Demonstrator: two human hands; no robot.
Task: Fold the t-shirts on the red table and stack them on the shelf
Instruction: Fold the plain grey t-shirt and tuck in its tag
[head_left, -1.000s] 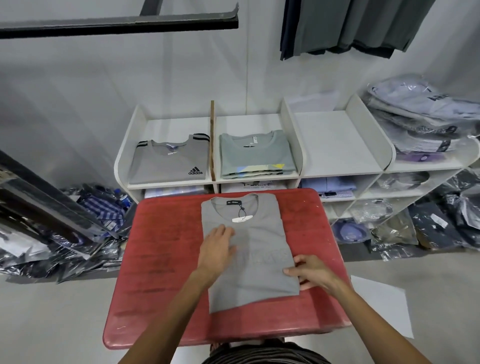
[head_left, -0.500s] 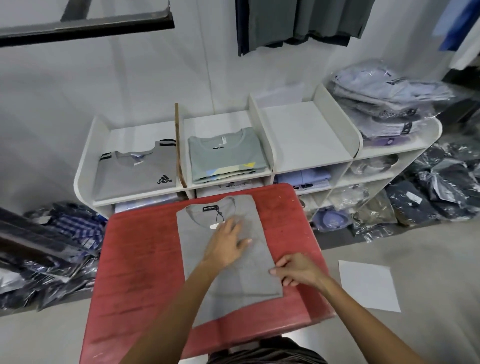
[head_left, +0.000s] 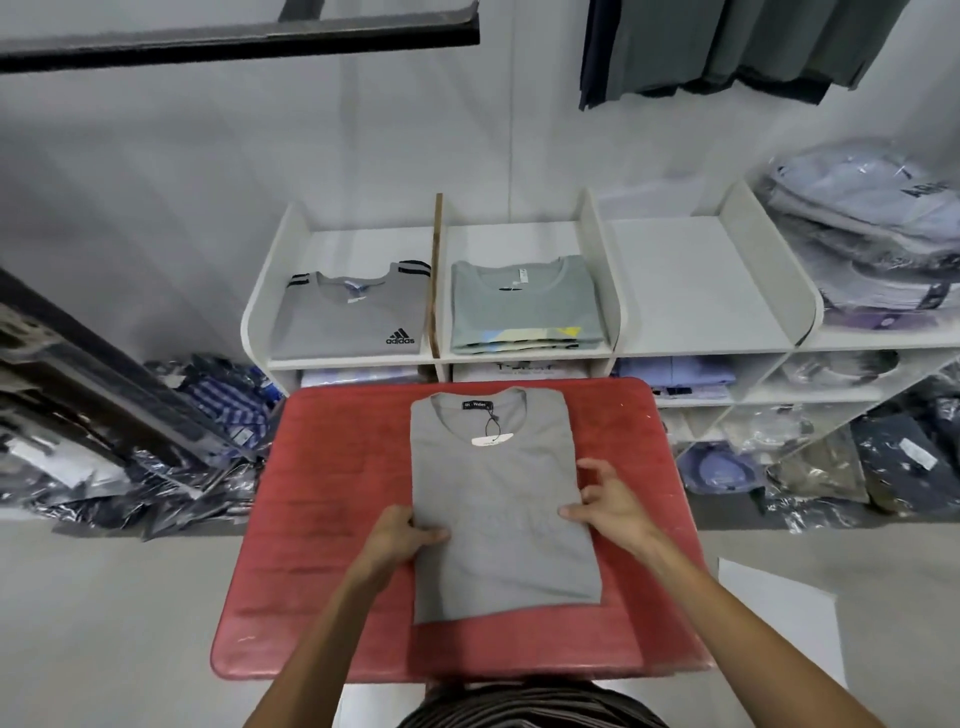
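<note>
A grey t-shirt (head_left: 498, 499) lies folded lengthwise on the red table (head_left: 332, 519), collar toward the shelf, a paper tag on its chest. My left hand (head_left: 400, 535) pinches the shirt's left edge about halfway down, thumb on top. My right hand (head_left: 608, 499) is at the right edge, thumb on the cloth and the fingers spread and lifted above the table. The white shelf (head_left: 691, 291) stands behind the table. Its top row holds a grey folded shirt with a black logo (head_left: 353, 322) and a stack of green-grey shirts (head_left: 524, 306).
The third top compartment of the shelf is bare. Bagged shirts (head_left: 872, 228) pile on the shelf's right end and fill the lower cubbies. Plastic-wrapped clothes (head_left: 156, 447) lie on the floor at both sides. Dark garments (head_left: 727, 47) hang overhead. A white sheet (head_left: 779, 613) lies on the floor.
My left hand slid off the shirt's middle to its left edge and took hold there. My right hand moved up along the right edge. The camera view swung left and back.
</note>
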